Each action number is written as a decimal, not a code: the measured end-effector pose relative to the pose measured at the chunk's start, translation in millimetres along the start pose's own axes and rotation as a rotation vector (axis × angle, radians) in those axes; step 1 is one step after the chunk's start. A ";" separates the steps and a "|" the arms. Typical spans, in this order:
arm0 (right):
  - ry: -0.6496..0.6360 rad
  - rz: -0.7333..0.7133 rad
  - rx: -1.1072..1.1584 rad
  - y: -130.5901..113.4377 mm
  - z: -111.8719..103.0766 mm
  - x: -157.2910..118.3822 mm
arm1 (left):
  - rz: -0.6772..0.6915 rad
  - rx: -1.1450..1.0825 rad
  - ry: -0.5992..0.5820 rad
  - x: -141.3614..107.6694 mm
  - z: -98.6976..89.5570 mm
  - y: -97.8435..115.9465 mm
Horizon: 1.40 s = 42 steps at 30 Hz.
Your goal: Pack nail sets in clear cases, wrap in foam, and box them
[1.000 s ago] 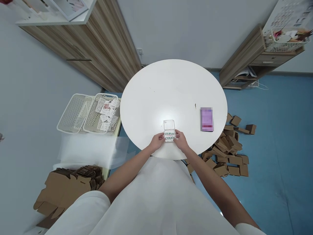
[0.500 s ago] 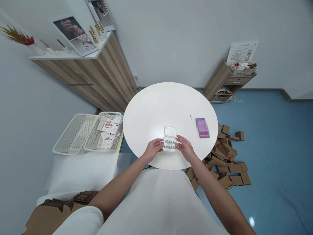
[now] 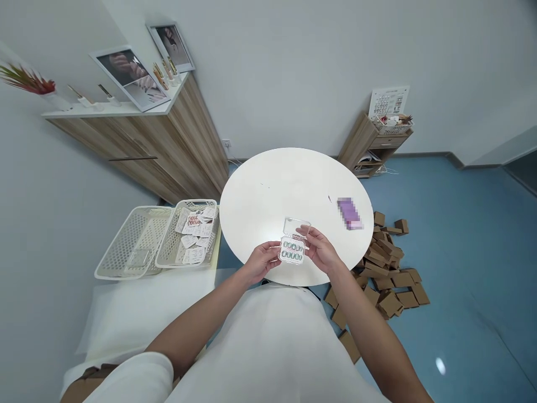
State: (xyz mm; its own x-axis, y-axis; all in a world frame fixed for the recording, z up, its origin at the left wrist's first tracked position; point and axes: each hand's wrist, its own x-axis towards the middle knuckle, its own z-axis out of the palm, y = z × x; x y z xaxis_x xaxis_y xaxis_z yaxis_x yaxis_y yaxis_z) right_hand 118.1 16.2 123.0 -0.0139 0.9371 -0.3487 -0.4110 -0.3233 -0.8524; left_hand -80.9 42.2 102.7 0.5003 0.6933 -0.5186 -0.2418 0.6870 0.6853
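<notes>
Holds a small clear case (image 3: pixel 292 251) over the near part of a white table (image 3: pixel 255 207), with its lid (image 3: pixel 291 226) open on the far side, showing two rows of green oval pieces (image 3: pixel 292 256). Pinches the case's left edge between thumb and fingers of the left hand (image 3: pixel 260 261). Has the right hand (image 3: pixel 322 251) at the opposite edge, with loosely spread fingers and one fingertip over the lid; cannot tell whether gripping or touching there. Shows a pixelated purple item (image 3: pixel 349 212) farther right on the table, brown cardboard boxes (image 3: pixel 404 279) heaped on the floor (image 3: pixel 465 252), and, at left, two white baskets (image 3: pixel 126 235), one containing cards (image 3: pixel 195 229).
</notes>
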 end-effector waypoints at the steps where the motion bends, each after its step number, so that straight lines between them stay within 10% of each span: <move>1: -0.002 -0.006 -0.010 2.3 5.3 -3.3 | -0.006 -0.017 0.004 -1.8 -2.6 0.3; 16: 0.149 0.092 0.055 41.4 38.8 -40.7 | -0.007 -0.108 0.033 -14.0 -20.4 -4.5; 28: 0.216 0.029 -0.085 43.3 26.2 -45.4 | 0.124 0.606 -0.132 -21.7 -8.3 -8.0; 42: 0.143 0.020 -0.339 27.9 -11.2 -40.6 | 0.258 0.722 -0.098 -1.6 20.1 -26.4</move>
State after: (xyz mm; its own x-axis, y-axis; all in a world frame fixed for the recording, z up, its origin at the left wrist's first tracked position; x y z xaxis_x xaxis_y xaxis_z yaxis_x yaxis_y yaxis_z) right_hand 117.4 -32.4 109.0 0.1191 0.9101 -0.3970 -0.0862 -0.3888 -0.9173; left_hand -58.6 18.6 95.7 0.5810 0.7669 -0.2726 0.2243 0.1710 0.9594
